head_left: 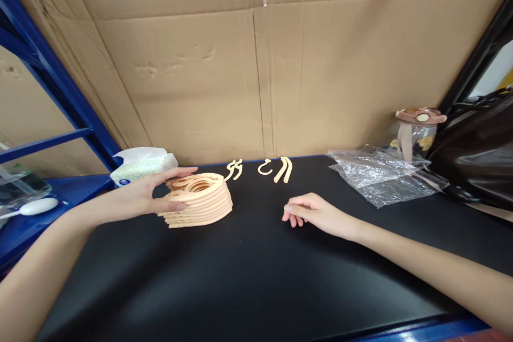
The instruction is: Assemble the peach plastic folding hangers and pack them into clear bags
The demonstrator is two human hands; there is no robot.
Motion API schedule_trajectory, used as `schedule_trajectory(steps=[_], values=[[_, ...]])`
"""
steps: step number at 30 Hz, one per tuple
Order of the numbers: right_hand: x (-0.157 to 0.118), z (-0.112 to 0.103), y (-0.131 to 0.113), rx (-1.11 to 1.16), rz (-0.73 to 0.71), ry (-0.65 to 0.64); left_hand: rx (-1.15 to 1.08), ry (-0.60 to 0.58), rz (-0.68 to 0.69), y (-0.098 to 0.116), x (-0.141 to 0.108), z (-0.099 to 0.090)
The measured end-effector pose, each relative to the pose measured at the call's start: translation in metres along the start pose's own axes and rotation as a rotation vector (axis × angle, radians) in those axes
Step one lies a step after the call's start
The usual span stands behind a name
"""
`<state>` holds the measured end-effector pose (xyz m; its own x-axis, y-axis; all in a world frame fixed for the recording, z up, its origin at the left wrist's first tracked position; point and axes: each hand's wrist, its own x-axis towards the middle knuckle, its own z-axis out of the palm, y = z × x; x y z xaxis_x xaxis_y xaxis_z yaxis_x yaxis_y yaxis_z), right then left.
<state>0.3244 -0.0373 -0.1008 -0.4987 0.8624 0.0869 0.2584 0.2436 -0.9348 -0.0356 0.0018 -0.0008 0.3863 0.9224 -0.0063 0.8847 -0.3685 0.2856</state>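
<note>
A neat stack of peach plastic hanger pieces (206, 206), curved and with openings through them, lies on the black table left of centre. My left hand (160, 195) grips its left end, thumb on the near upper side and fingers reaching over the far side. My right hand (306, 211) rests at the table to the right of the stack, fingers loosely curled and thumb against the index finger; no object shows in it. Behind them lie a pair of small peach hooks (234, 170), a single hook (264, 167) and two curved peach strips (282, 169).
A tissue pack (142, 164) stands at the back left, near a white spoon-like item (38, 206) on a blue surface. Crumpled clear plastic (377, 171), a brown-lidded bottle (420, 128) and a dark bag (476, 144) occupy the right. A cardboard wall (200, 75) closes the back.
</note>
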Motion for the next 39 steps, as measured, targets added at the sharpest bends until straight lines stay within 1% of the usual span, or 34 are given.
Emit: schedule_trajectory(steps=[3, 6, 8, 10, 12, 13, 15, 16, 18, 20, 23, 25, 28, 30, 33, 36, 39], values=[[0.000, 0.000, 0.000, -0.003, 0.004, 0.000, -0.038, -0.006, 0.019, 0.001, -0.001, -0.001], [0.000, 0.000, -0.001, -0.008, 0.011, -0.001, -0.063, 0.045, 0.073, 0.011, -0.002, -0.001], [0.000, 0.000, -0.001, -0.013, 0.010, -0.005, -0.054, 0.120, 0.102, 0.024, -0.004, 0.002], [0.001, 0.000, -0.001, -0.020, 0.004, -0.010, -0.073, 0.220, 0.131, 0.043, -0.007, 0.009], [0.002, 0.000, -0.001, -0.027, 0.002, -0.019, -0.130, 0.347, 0.219, 0.065, -0.012, 0.022], [0.002, 0.000, -0.001, -0.029, 0.002, -0.024, -0.165, 0.390, 0.253, 0.077, -0.015, 0.030], [0.002, -0.001, -0.002, -0.036, 0.004, -0.030, -0.235, 0.359, 0.290, 0.100, -0.020, 0.049], [0.003, -0.002, -0.003, -0.048, 0.000, -0.034, -0.230, 0.306, 0.319, 0.110, -0.022, 0.060], [0.002, -0.006, -0.007, -0.114, -0.032, -0.034, -0.187, 0.217, 0.335, 0.128, -0.021, 0.082], [0.002, -0.012, -0.012, -0.270, -0.087, -0.006, -0.143, 0.165, 0.290, 0.141, -0.012, 0.103], [0.004, -0.021, -0.016, -0.634, -0.166, 0.065, -0.094, 0.151, 0.172, 0.151, 0.019, 0.126], [0.008, -0.027, -0.015, -0.867, -0.191, 0.105, -0.054, 0.208, 0.008, 0.152, 0.045, 0.133], [0.018, -0.033, -0.008, -1.095, -0.179, 0.145, -0.038, 0.266, -0.099, 0.148, 0.082, 0.131], [0.027, -0.037, -0.001, -1.147, -0.163, 0.155, -0.024, 0.294, -0.156, 0.145, 0.101, 0.127], [0.039, -0.041, 0.008, -1.137, -0.161, 0.147, -0.004, 0.295, -0.248, 0.141, 0.123, 0.125], [0.048, -0.041, 0.014, -1.115, -0.179, 0.109, 0.000, 0.251, -0.345, 0.137, 0.137, 0.128], [0.051, -0.039, 0.017, -1.088, -0.212, 0.073, 0.023, 0.215, -0.409, 0.132, 0.144, 0.133]])
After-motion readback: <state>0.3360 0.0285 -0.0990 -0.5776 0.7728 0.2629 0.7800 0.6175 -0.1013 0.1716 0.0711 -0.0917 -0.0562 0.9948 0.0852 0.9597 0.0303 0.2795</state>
